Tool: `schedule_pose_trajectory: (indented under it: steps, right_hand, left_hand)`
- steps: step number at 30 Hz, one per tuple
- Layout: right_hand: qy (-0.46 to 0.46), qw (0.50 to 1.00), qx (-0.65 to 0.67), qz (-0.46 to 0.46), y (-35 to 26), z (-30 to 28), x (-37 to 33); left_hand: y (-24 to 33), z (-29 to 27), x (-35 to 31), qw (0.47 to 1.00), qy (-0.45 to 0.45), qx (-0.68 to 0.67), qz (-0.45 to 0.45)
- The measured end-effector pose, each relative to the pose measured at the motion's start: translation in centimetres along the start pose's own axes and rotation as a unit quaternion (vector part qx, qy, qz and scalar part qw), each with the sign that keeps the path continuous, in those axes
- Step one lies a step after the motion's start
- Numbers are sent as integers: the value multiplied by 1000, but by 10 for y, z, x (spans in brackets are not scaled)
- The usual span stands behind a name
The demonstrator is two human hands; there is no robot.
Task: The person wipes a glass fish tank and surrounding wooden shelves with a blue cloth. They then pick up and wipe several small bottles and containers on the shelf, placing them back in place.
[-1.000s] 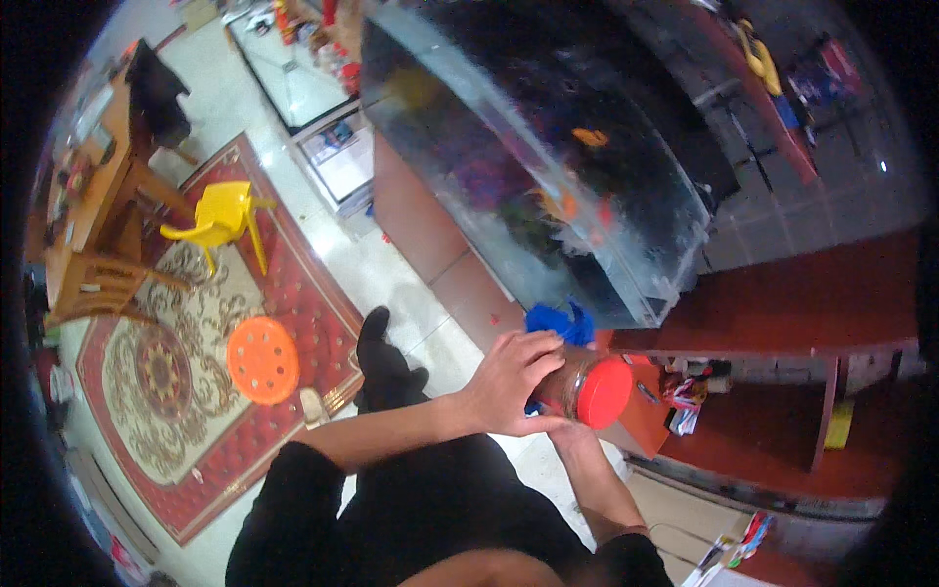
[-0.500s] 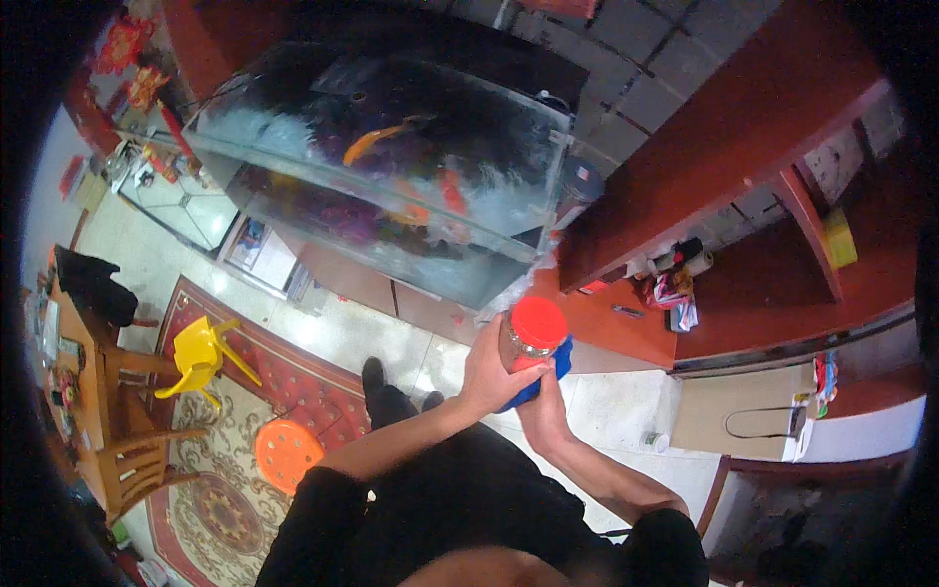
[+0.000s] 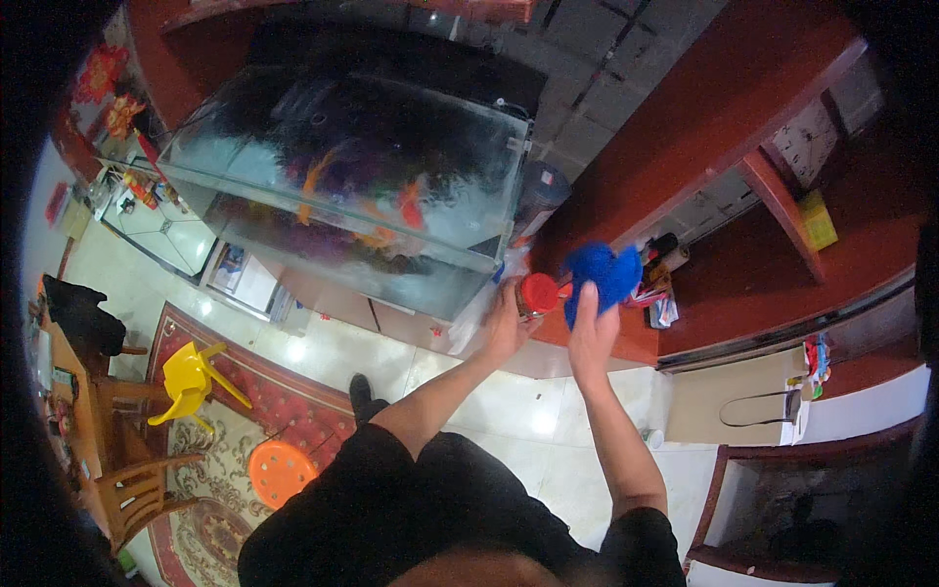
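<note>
Left hand (image 3: 506, 328): our fingers are clamped round the side of the jar, alone on it now, where half a second ago both hands were together there.
Jar (image 3: 538, 295): small, red-lidded, lid toward us, it sits in our left grip near the tank's closest corner, farther out from our body than before. We cannot tell whether its base rests on anything.
Right hand (image 3: 592, 338): it has come away from the jar and is closed on the blue cloth, the thumb laid along the near side.
Blue cloth (image 3: 608, 277): bunched (and rather blurred at its edges), it was pressed against the jar earlier; now we see it just to the right, over the red-brown ledge (image 3: 631, 344).
Fish tank (image 3: 342, 259): orange and red fish show in the water; our view has shifted, so the tank appears farther left than in the last frame.
Shelving (image 3: 675, 176): red-brown boards stand beyond the cloth, as before.
Rug (image 3: 303, 401): the yellow chair (image 3: 188, 380) and orange stool (image 3: 282, 474) keep their places on it, well apart from our hands.
</note>
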State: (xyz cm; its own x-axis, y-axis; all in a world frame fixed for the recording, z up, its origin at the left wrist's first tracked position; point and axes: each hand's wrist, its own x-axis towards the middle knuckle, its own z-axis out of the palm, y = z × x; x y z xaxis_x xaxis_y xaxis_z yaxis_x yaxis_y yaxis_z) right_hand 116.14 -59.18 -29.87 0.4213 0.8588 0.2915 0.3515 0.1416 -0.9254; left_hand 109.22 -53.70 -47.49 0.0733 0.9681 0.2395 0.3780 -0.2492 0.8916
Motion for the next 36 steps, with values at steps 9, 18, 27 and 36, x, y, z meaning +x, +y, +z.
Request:
schedule_pose_trajectory:
  steps: [9, 18, 27, 36]
  right_hand:
    - [-123, 869, -455, -150, 64, 83, 174]
    - [-74, 886, -386, -246, 110, 94, 187]
    - [-138, 721, -562, -382, 83, 81, 167]
    - [-403, 587, -610, -347, 175, 83, 166]
  left_hand:
    - [-5, -4, -4, 987, -3, 159, -16]
    - [-6, -30, -25, 994, -40, 102, 25]
    - [-43, -48, -53, 992, -118, 42, 4]
    - [-23, -91, -73, 997, -35, 71, -1]
